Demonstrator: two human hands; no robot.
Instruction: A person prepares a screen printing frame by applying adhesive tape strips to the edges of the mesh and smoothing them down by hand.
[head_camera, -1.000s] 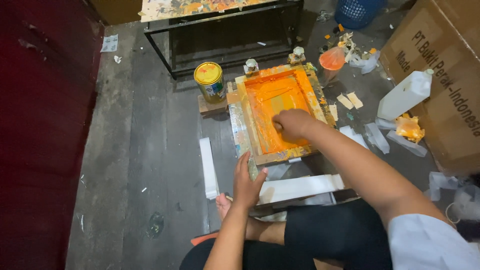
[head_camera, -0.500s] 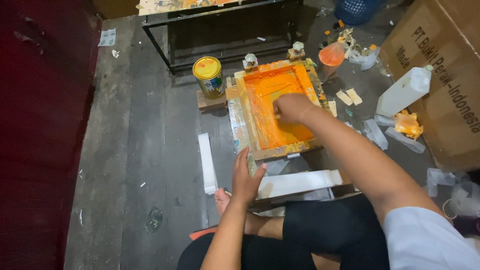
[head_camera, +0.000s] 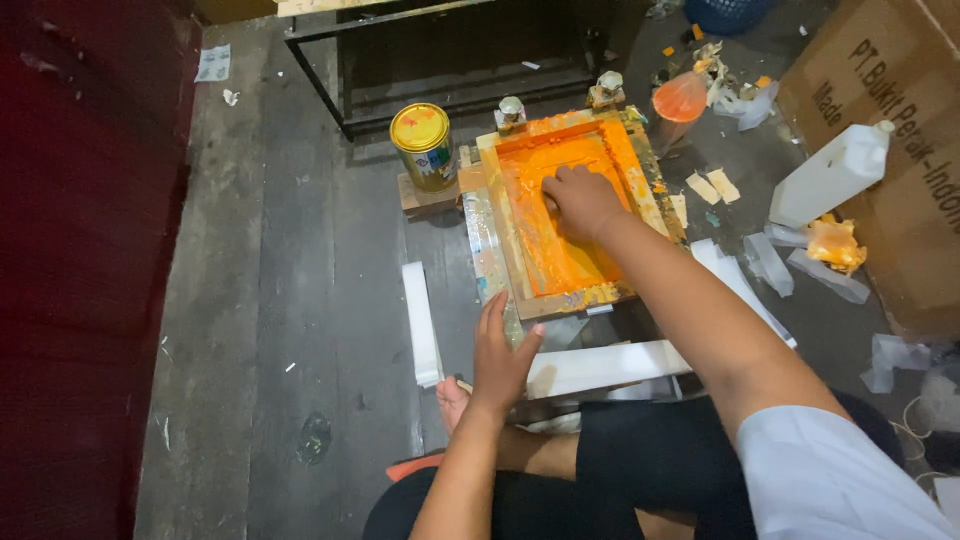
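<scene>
A wooden screen frame (head_camera: 648, 196) with orange ink all over its mesh lies on the dark plank floor in front of me. My right hand (head_camera: 582, 200) rests knuckles-up on the upper part of the mesh, fingers curled down; anything under it is hidden. My left hand (head_camera: 500, 352) is spread flat, fingers apart, at the frame's near left corner, touching its edge and holding nothing. Clamps (head_camera: 511, 110) hold the frame's far side.
A yellow-lidded tin can (head_camera: 422, 142) stands left of the frame. White strips (head_camera: 420, 322) and a white board (head_camera: 612, 366) lie near my knees. A white plastic bottle (head_camera: 832, 176), cardboard box (head_camera: 900, 150) and scraps are right; a black metal stand (head_camera: 450, 60) is behind; a red wall (head_camera: 90, 260) is left.
My right hand has slid away from me across the orange mesh, from the frame's near part to its upper part. My left hand has stayed at the near left corner.
</scene>
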